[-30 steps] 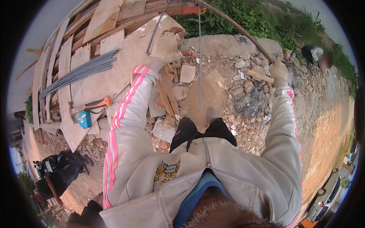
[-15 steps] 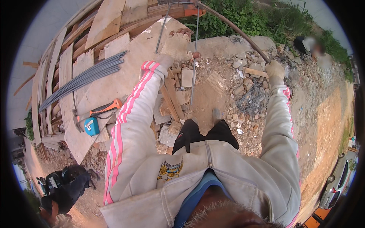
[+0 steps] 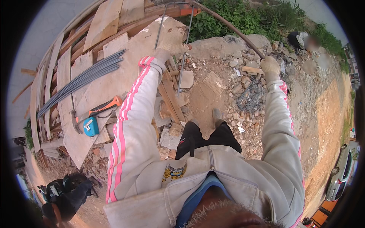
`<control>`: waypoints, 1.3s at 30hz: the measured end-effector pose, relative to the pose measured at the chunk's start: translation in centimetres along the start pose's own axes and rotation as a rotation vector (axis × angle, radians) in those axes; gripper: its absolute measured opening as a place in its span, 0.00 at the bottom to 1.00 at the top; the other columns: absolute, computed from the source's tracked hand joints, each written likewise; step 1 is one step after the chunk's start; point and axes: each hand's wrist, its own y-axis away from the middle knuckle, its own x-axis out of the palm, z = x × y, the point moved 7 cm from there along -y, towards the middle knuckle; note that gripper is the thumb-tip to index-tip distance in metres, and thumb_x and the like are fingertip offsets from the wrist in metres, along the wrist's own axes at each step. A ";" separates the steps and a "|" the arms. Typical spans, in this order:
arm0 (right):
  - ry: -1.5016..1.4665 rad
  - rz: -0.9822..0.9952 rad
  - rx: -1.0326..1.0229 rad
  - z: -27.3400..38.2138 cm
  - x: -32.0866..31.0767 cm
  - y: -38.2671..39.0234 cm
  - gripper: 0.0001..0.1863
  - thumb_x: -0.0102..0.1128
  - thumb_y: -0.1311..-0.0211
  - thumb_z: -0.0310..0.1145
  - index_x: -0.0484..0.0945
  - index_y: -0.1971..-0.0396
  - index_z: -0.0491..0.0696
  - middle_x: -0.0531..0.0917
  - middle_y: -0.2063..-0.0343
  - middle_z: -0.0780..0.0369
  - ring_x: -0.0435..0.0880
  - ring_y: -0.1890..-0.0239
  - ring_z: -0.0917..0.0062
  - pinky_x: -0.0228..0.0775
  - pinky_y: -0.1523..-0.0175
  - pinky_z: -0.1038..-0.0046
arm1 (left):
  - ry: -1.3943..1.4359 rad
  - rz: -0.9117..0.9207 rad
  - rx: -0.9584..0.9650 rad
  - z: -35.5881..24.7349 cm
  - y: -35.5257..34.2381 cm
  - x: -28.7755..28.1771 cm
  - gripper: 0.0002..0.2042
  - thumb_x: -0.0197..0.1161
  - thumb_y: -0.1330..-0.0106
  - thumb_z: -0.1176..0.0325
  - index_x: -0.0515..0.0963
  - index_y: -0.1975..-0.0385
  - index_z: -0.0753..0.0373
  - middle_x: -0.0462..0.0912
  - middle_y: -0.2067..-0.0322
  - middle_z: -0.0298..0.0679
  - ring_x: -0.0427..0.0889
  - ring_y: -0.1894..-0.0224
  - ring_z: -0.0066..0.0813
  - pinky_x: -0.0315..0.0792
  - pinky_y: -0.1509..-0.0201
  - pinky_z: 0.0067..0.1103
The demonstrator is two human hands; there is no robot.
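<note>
My left hand, in a worn work glove, is closed around a thin bent steel bar whose two legs hang down over the plywood and rubble. In a matching glove, my right hand grips a long rusty rebar that arcs from the top of the view down to that hand. Both arms are stretched forward in a white jacket with pink stripes. My feet stand on bare dirt below.
A plywood sheet on the left carries a bundle of grey rebars, an orange-handled hammer and a blue tape measure. Rubble and a wire tangle lie ahead. Another person crouches far right; a car is parked.
Both arms have reached farther forward and up along the bars. The view has tilted, so the plywood and tools sit lower and more to the left.
</note>
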 end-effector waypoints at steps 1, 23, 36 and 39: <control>-0.008 0.011 0.001 0.2 0.0 0.5 0.19 0.56 0.36 0.43 0.87 0.54 0.48 0.87 0.56 0.47 0.87 0.50 0.51 0.78 0.43 0.52 | -0.003 0.032 -0.011 0.1 0.0 0.1 0.40 0.75 0.46 0.50 0.73 0.38 0.70 0.79 0.43 0.58 0.76 0.38 0.57 0.69 0.33 0.39; -0.037 -0.051 -0.024 1.5 -0.5 4.6 0.17 0.60 0.38 0.43 0.85 0.55 0.49 0.88 0.59 0.50 0.87 0.52 0.52 0.78 0.47 0.52 | -0.071 -0.056 0.114 -0.6 0.5 -1.5 0.26 0.73 0.44 0.53 0.81 0.56 0.72 0.83 0.52 0.57 0.81 0.45 0.54 0.74 0.40 0.38; -0.139 0.009 -0.223 -1.5 1.8 -0.6 0.18 0.63 0.38 0.46 0.85 0.58 0.48 0.87 0.66 0.48 0.88 0.58 0.52 0.77 0.53 0.51 | 0.226 -0.181 -0.260 0.3 2.2 -4.7 0.24 0.69 0.38 0.55 0.81 0.46 0.65 0.81 0.46 0.55 0.79 0.42 0.53 0.73 0.37 0.36; -0.163 0.001 -0.288 -0.1 2.2 -2.0 0.18 0.64 0.37 0.48 0.84 0.57 0.49 0.87 0.68 0.49 0.88 0.60 0.52 0.76 0.55 0.52 | 0.135 -0.214 -0.285 0.9 5.3 -5.3 0.23 0.68 0.37 0.58 0.82 0.47 0.65 0.80 0.44 0.54 0.77 0.40 0.52 0.72 0.35 0.36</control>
